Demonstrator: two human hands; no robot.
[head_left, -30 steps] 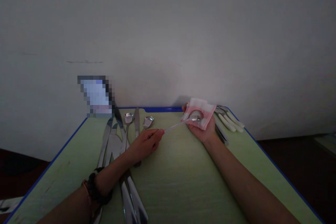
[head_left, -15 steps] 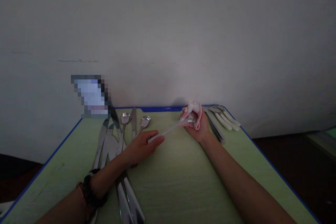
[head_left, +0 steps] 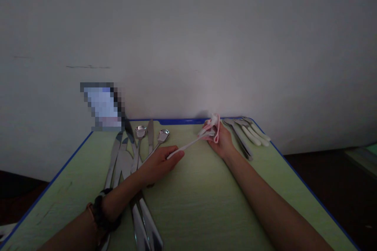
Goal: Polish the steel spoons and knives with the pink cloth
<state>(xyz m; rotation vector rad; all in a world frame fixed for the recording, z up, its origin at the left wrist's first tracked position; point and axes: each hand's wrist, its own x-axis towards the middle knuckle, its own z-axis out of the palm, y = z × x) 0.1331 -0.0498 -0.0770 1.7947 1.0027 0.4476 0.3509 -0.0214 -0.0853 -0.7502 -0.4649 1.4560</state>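
My left hand [head_left: 161, 160] is closed around the pale handle of a spoon [head_left: 191, 143], which slants up to the right above the table. At its far end, my right hand [head_left: 220, 141] grips a pink-edged white cloth [head_left: 214, 120] bunched around the metal head. The cloth and fingers partly cover that head. Beneath and beside my left forearm lie several table knives [head_left: 113, 160] and two shiny square-bowled spoons [head_left: 141, 131], their lower parts partly hidden by the arm.
Right of my right hand lie metal spoons [head_left: 240, 139] and white-handled cutlery [head_left: 253, 135]. A blurred-out phone-like screen [head_left: 103, 106] leans at the back left. The green table [head_left: 200, 204] has a blue edge and meets a pale wall [head_left: 188, 47].
My right hand and the cloth have shifted slightly left along the spoon, and the cloth looks more tightly folded. My left hand stays almost in place on the handle.
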